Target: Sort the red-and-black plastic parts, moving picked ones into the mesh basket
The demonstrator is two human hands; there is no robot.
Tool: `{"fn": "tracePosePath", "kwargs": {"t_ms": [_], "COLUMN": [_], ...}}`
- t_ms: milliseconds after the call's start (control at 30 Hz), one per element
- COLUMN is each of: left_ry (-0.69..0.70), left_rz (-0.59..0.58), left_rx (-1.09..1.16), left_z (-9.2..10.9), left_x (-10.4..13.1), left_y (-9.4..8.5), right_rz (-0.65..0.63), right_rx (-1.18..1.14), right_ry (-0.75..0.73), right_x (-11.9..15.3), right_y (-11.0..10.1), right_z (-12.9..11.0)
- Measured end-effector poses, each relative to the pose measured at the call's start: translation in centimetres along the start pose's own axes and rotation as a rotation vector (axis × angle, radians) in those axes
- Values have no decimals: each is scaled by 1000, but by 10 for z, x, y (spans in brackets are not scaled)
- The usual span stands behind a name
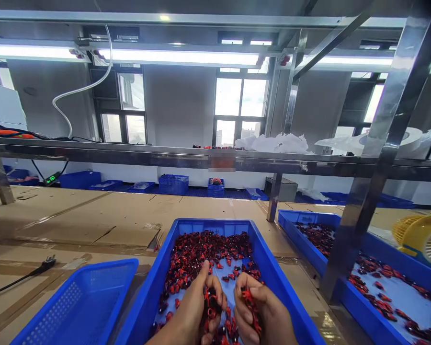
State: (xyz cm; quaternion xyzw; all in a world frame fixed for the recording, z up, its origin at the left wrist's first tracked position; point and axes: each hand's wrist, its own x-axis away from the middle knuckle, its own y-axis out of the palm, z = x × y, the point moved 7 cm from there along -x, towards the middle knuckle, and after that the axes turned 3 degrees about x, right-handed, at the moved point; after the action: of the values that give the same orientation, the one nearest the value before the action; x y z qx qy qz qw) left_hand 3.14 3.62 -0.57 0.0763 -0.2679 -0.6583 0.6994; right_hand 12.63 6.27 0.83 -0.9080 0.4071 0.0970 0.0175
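Both grips are closed on red-and-black pieces (pixel 201 247), left hand (pixel 192 304) and right hand (pixel 273 311) each with a cluster low inside the blue bin (pixel 290 297), plenty more lying loose, thickest at the far end, and how much is finished, I can't tell!

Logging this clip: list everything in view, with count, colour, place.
Deep bins: two, blue, centre and right
Small pieces: many, red and black, in both bins, both hands
Perforated tray: one, blue, left
Plug: one, black, left
Fan: one, yellow, far right
Cardboard: several sheets, brown, tabletop
Metal frame: one, silver, over table
Plastic wrap: uncounted, white, shelf
Tube lights: several, white, overhead
Containers: several, blue, background
Windows: several, dark-framed, back wall
Left hand: one, bare, centre bin
Right hand: one, bare, centre bin
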Motion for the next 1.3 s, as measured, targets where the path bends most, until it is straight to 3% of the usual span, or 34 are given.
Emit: {"fn": "tracePosePath", "kwargs": {"t_ms": [167,367,533,633,800,1000,1100,1300], "left_ry": [-25,-58,33,43,-114,-292,-368,-428], "left_rz": [-3,-11,-82,-95,-55,-46,6,119], "left_rx": [12,-55,-130,-132,-53,73,89,-49], "left_z": [-3,-8,-5,-8,-17,-19,-27,-45], "left_x": [-1,-4,-6,-5,-2,-1,-4,-6], "left_y": [-1,-5,-5,-4,-3,-3,-10,-18], "right_rz": [7,43,27,69,137,63,86,12], "right_rx": [97,571,785,777,511,245,316,687], "right_ry": [49,-170,-227,-224,-129,88,56,-162], "right_x": [-3,11,16,19,18,-1,-5,10], "right_y": [-2,9,15,14,3,-18,-22,5], "right_z": [2,-17,-21,-22,-29,-14,-11,-22]}}
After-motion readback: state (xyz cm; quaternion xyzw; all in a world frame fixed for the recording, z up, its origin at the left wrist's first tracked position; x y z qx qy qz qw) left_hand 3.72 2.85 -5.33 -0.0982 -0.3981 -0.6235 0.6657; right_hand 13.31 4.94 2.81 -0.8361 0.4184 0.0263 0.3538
